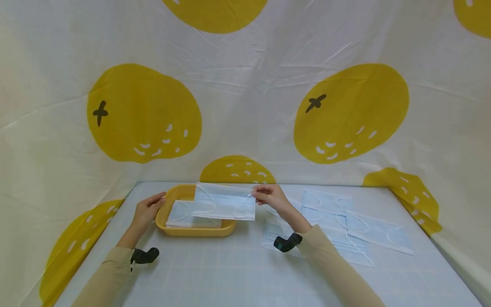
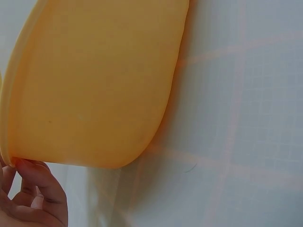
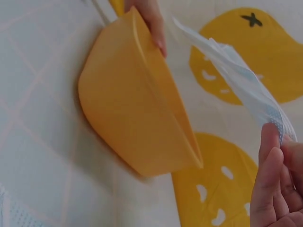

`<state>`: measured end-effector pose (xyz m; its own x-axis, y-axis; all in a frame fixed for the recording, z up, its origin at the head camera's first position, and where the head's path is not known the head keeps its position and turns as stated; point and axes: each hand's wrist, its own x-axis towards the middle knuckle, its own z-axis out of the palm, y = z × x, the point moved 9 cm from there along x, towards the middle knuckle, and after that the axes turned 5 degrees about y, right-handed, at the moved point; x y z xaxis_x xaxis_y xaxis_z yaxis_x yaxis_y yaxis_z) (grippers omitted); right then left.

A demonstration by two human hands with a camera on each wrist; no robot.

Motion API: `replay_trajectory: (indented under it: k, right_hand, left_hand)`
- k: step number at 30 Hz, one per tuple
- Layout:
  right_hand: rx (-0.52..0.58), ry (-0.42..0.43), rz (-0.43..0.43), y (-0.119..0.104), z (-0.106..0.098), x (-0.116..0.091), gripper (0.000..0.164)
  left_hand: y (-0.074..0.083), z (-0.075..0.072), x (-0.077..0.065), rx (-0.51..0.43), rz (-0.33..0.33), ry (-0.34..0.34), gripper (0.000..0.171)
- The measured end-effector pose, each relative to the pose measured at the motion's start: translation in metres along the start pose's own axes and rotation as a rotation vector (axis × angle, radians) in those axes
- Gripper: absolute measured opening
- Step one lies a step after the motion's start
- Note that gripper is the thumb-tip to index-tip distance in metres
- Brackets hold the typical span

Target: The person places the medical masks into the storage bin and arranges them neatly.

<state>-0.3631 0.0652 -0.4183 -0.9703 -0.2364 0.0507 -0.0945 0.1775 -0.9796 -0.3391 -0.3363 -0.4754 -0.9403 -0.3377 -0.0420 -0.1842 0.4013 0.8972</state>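
Note:
My right hand (image 1: 271,198) pinches a light blue disposable face mask (image 1: 226,201) by its right end. The mask hangs above the right part of a yellow plastic basket (image 1: 195,232), its white ear loops showing. Inside the basket lie other masks (image 1: 180,214), partly hidden behind the held one. With its fingers at the left end of the basket, my left hand (image 1: 145,213) grips the rim; the left wrist view shows the fingertips (image 2: 31,170) against the rim's corner. In the right wrist view the held mask (image 3: 246,85) appears edge-on between thumb and fingers.
Several loose masks (image 1: 326,217) lie spread and overlapping on the right of the white table (image 1: 215,273), some partly behind my right forearm. A white curtain (image 1: 245,106) with yellow fruit prints hangs behind the table and along its sides.

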Motion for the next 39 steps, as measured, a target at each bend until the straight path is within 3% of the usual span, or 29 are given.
replay_trajectory:
  k: [18, 34, 39]
  right_hand:
    - [-0.01, -0.002, 0.008, -0.004, 0.041, 0.016, 0.025]
    - [-0.006, -0.075, 0.008, -0.007, 0.076, 0.024, 0.026]
    - [-0.024, -0.058, 0.007, -0.004, 0.085, 0.03, 0.024]
  left_hand:
    - [-0.001, 0.003, -0.003, -0.007, 0.005, -0.019, 0.05]
    - [-0.002, 0.0, -0.001, 0.009, 0.013, 0.014, 0.05]
    - [-0.003, -0.001, -0.001, -0.001, 0.019, 0.024, 0.051]
